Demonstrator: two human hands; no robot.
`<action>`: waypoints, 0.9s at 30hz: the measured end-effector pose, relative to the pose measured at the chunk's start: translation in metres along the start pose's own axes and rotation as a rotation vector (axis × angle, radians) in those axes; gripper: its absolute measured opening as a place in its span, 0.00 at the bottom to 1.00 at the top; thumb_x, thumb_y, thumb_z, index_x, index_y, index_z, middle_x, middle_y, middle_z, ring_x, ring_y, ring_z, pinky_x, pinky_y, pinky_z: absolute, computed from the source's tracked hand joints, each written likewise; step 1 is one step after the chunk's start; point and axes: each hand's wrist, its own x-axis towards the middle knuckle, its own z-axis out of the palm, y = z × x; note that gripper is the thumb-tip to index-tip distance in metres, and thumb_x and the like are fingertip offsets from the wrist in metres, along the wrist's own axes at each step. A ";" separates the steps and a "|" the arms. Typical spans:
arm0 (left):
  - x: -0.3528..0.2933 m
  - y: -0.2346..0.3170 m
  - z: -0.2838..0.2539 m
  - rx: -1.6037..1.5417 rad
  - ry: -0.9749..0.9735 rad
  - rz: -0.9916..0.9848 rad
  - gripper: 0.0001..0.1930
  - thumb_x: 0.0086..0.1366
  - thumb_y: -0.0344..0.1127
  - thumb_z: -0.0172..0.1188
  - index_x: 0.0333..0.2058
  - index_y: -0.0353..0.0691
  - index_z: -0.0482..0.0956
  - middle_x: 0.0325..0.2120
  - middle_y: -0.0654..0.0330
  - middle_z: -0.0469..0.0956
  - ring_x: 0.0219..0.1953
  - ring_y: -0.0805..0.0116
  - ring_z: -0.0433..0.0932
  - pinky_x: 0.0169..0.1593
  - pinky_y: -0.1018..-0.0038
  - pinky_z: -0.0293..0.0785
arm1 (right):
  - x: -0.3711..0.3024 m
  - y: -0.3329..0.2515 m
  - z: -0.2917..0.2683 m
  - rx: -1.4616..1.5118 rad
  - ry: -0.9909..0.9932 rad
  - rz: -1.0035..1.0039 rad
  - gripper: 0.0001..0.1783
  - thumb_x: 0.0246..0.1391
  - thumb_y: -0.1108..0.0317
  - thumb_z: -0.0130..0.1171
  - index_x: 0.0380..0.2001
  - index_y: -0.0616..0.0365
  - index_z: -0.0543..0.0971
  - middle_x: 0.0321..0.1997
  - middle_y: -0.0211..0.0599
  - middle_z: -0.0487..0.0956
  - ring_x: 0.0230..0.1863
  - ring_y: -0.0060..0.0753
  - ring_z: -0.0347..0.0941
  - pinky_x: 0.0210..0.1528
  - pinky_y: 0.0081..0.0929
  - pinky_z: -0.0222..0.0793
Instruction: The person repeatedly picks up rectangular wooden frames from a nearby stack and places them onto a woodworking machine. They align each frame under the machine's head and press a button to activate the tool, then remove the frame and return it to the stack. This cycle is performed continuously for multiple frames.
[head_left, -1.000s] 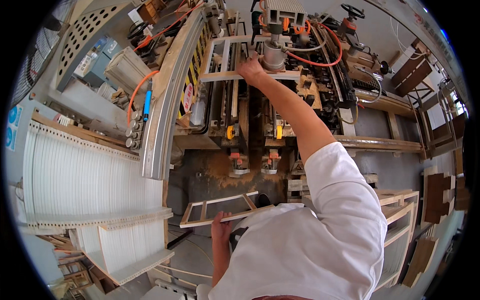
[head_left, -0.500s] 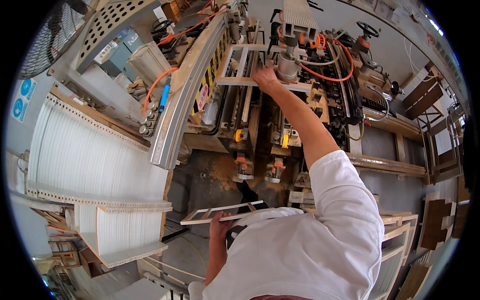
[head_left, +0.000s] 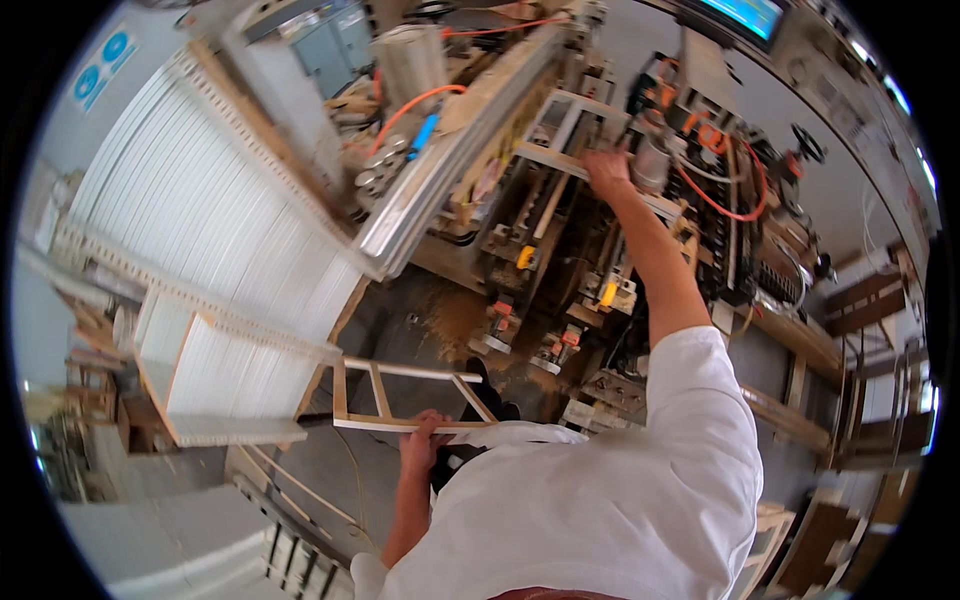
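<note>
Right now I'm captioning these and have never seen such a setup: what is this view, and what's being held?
This is one downward view from a fisheye camera worn on the head of a person in a white shirt, so straight edges bend. Their left hand holds a pale, ladder-like wooden frame. Their right hand is on, or just over, a pale, rectangular frame lying on a machine with long metal rails, beside a grey metal cylinder. At left stand tightly packed white strips.
</note>
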 end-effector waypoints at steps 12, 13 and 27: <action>-0.183 0.138 -0.092 0.360 0.334 0.770 0.08 0.61 0.27 0.61 0.39 0.37 0.78 0.37 0.62 0.78 0.39 0.71 0.76 0.46 0.73 0.74 | -0.022 -0.024 -0.056 -0.092 -0.202 0.121 0.19 0.57 0.68 0.59 0.51 0.56 0.74 0.53 0.46 0.76 0.58 0.55 0.68 0.62 0.62 0.55; -0.204 0.159 -0.107 0.413 0.363 0.825 0.09 0.62 0.31 0.62 0.40 0.37 0.78 0.38 0.61 0.78 0.38 0.71 0.76 0.45 0.73 0.74 | -0.021 -0.021 -0.057 -0.084 -0.209 0.141 0.18 0.57 0.68 0.59 0.51 0.56 0.74 0.53 0.46 0.76 0.58 0.54 0.68 0.61 0.61 0.56; -0.154 0.423 -0.408 -0.516 0.309 1.026 0.22 0.73 0.32 0.43 0.61 0.25 0.56 0.57 0.44 0.67 0.56 0.57 0.72 0.58 0.70 0.76 | -0.083 -0.152 -0.102 0.736 0.389 0.006 0.23 0.52 0.62 0.63 0.50 0.59 0.75 0.49 0.48 0.77 0.46 0.51 0.75 0.47 0.40 0.72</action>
